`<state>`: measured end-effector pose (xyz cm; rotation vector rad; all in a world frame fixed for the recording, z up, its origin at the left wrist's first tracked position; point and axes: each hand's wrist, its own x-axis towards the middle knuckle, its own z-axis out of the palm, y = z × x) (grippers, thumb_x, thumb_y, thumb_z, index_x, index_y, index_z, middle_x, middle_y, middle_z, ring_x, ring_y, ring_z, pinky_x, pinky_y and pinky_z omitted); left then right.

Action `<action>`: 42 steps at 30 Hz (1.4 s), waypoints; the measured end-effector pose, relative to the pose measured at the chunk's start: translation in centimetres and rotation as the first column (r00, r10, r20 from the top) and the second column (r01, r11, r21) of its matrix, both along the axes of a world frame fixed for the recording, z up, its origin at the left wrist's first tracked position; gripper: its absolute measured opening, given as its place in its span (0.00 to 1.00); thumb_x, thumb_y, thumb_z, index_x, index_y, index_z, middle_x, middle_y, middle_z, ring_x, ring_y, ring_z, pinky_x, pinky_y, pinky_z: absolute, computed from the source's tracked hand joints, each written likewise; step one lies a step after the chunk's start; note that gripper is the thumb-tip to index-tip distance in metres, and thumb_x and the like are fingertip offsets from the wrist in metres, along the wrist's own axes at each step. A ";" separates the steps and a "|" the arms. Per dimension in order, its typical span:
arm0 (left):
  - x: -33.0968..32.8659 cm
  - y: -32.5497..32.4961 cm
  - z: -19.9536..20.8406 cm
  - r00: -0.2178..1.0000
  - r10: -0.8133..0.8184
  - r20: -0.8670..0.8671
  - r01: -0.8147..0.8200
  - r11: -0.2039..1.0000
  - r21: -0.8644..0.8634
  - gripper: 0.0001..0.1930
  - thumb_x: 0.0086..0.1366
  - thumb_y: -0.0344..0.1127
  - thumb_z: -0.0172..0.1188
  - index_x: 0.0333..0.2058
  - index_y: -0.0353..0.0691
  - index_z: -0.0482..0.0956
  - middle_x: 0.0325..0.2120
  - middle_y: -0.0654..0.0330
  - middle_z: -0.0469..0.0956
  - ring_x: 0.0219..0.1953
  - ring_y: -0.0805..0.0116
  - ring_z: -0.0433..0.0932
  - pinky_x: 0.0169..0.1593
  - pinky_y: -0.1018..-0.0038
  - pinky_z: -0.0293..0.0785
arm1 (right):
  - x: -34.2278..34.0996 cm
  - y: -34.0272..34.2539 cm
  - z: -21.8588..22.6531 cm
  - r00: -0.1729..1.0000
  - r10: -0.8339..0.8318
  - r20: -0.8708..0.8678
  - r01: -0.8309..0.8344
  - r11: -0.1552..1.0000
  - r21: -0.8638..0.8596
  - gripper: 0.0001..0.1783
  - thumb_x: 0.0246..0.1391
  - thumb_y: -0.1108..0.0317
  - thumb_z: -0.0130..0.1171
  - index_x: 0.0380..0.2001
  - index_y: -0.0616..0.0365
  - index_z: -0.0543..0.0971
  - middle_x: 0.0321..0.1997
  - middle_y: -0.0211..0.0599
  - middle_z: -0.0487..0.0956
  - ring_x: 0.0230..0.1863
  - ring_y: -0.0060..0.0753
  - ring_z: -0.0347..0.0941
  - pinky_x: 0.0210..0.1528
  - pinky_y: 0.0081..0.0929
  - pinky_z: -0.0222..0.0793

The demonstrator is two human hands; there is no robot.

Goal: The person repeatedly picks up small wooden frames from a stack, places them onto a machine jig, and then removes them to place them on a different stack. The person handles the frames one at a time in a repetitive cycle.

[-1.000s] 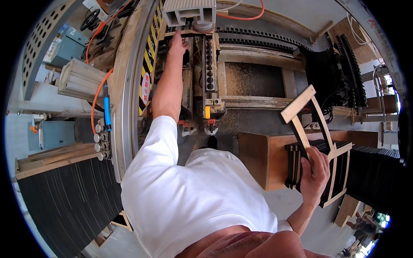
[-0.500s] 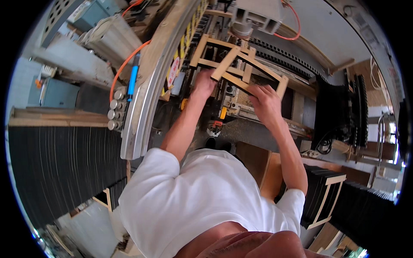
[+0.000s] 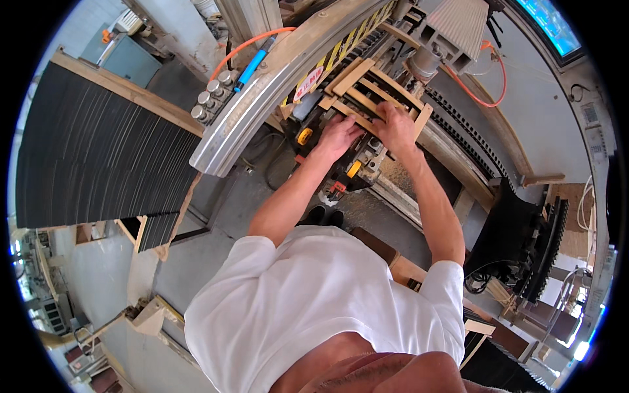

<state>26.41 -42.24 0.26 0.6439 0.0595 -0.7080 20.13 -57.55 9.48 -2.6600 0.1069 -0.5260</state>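
Pale wooden frames (image 3: 354, 77), with rails and crossbars and dark edges in places, lie overlapping on the machine bed in front of me. How many pieces overlap cannot be told. My left hand (image 3: 337, 137) is at the near rail, thumb and fingers closed on it. Close by on the right, my right hand (image 3: 396, 128) grips the frame's near side, its fingers curled over a rail and partly hiding it. Beneath the hands, yellow round knobs (image 3: 354, 169) and metal fittings show on the machine.
A grey metal beam (image 3: 223, 145) with a striped warning strip (image 3: 341, 54) runs along the left. Above the frames hangs a metal press head (image 3: 424, 64). Black-edged panels (image 3: 98, 147) are stacked at far left. Black bellows (image 3: 504, 229) stand at right, and a screen (image 3: 547, 26) at top right.
The view has swung round. The frame piece that was held tilted across the other now lies nearly in line with it. My hands have come closer together along the near rail.
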 end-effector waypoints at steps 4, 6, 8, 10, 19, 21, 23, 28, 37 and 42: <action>-4.4 5.5 2.0 0.999 0.039 0.037 -0.043 0.993 0.114 0.16 0.70 0.33 0.49 0.54 0.37 0.66 0.52 0.54 0.72 0.56 0.59 0.71 0.61 0.59 0.66 | 2.4 -0.6 -0.5 0.999 0.005 0.035 -0.006 0.999 0.035 0.17 0.41 0.73 0.64 0.38 0.56 0.73 0.29 0.47 0.78 0.38 0.53 0.75 0.41 0.46 0.69; -7.5 8.6 2.0 0.997 0.028 0.077 -0.036 0.994 0.101 0.18 0.70 0.33 0.50 0.56 0.36 0.65 0.53 0.53 0.71 0.57 0.57 0.71 0.60 0.59 0.67 | 4.4 -1.7 -2.2 0.995 0.026 0.091 -0.021 0.998 -0.063 0.17 0.41 0.72 0.64 0.37 0.55 0.73 0.29 0.46 0.78 0.38 0.52 0.74 0.41 0.46 0.68; -10.5 11.2 2.9 0.997 0.013 0.081 -0.025 0.990 0.141 0.20 0.69 0.33 0.50 0.58 0.36 0.63 0.54 0.52 0.71 0.57 0.55 0.70 0.61 0.60 0.67 | 6.3 -3.0 -3.6 0.993 0.059 0.100 -0.044 0.989 -0.142 0.17 0.42 0.73 0.62 0.38 0.54 0.72 0.29 0.44 0.78 0.39 0.51 0.74 0.42 0.45 0.67; -13.3 14.0 3.1 0.996 0.036 0.079 -0.051 0.979 0.199 0.21 0.70 0.34 0.50 0.59 0.35 0.62 0.54 0.51 0.70 0.57 0.55 0.71 0.60 0.61 0.68 | 8.0 -3.1 -3.4 0.996 0.047 0.072 -0.035 0.988 -0.151 0.17 0.43 0.73 0.60 0.39 0.56 0.72 0.30 0.46 0.79 0.41 0.50 0.74 0.44 0.43 0.66; -18.0 22.1 4.1 0.979 0.200 0.032 -0.200 0.931 0.305 0.16 0.69 0.31 0.51 0.53 0.36 0.67 0.48 0.54 0.74 0.53 0.58 0.73 0.58 0.63 0.70 | 13.9 -4.4 -2.5 0.994 -0.035 -0.100 -0.029 0.816 -0.577 0.15 0.46 0.71 0.56 0.40 0.59 0.73 0.32 0.46 0.82 0.46 0.45 0.74 0.49 0.39 0.61; -18.0 23.7 3.4 0.977 0.210 0.047 -0.213 0.917 0.337 0.17 0.68 0.33 0.52 0.54 0.36 0.67 0.47 0.55 0.74 0.52 0.59 0.74 0.57 0.63 0.71 | 15.1 -4.4 -1.6 0.983 -0.096 -0.159 -0.027 0.773 -0.634 0.14 0.47 0.70 0.56 0.40 0.58 0.73 0.33 0.44 0.82 0.47 0.42 0.74 0.49 0.37 0.60; -17.6 25.5 2.5 0.971 0.232 0.053 -0.235 0.903 0.360 0.17 0.67 0.34 0.55 0.52 0.36 0.68 0.46 0.56 0.75 0.50 0.60 0.75 0.56 0.62 0.71 | 16.4 -4.1 -0.3 0.959 -0.164 -0.230 -0.043 0.722 -0.691 0.14 0.49 0.70 0.56 0.40 0.57 0.73 0.33 0.43 0.82 0.47 0.40 0.74 0.50 0.35 0.59; -16.7 29.5 0.5 0.944 0.330 0.002 -0.312 0.891 0.330 0.15 0.65 0.35 0.59 0.49 0.39 0.71 0.46 0.58 0.75 0.50 0.62 0.75 0.55 0.63 0.72 | 19.9 -6.4 -0.7 0.950 -0.249 -0.190 0.032 0.680 -0.732 0.14 0.50 0.71 0.57 0.42 0.53 0.73 0.32 0.38 0.82 0.45 0.40 0.73 0.47 0.36 0.59; -14.3 33.9 -1.4 0.928 0.364 -0.080 -0.308 0.870 0.385 0.15 0.66 0.36 0.58 0.49 0.40 0.71 0.46 0.59 0.76 0.52 0.64 0.74 0.55 0.66 0.71 | 23.8 -10.4 -1.4 0.937 -0.234 -0.258 0.030 0.791 -0.611 0.12 0.45 0.70 0.63 0.37 0.50 0.77 0.35 0.39 0.81 0.44 0.44 0.77 0.48 0.45 0.67; -13.0 35.0 -3.4 0.944 0.327 -0.048 -0.278 0.864 0.420 0.15 0.65 0.36 0.59 0.49 0.41 0.72 0.45 0.60 0.76 0.50 0.65 0.75 0.53 0.68 0.72 | 24.6 -10.4 -0.2 0.870 -0.249 -0.425 -0.051 0.813 -0.580 0.17 0.44 0.67 0.67 0.41 0.53 0.78 0.41 0.38 0.81 0.48 0.42 0.77 0.47 0.43 0.72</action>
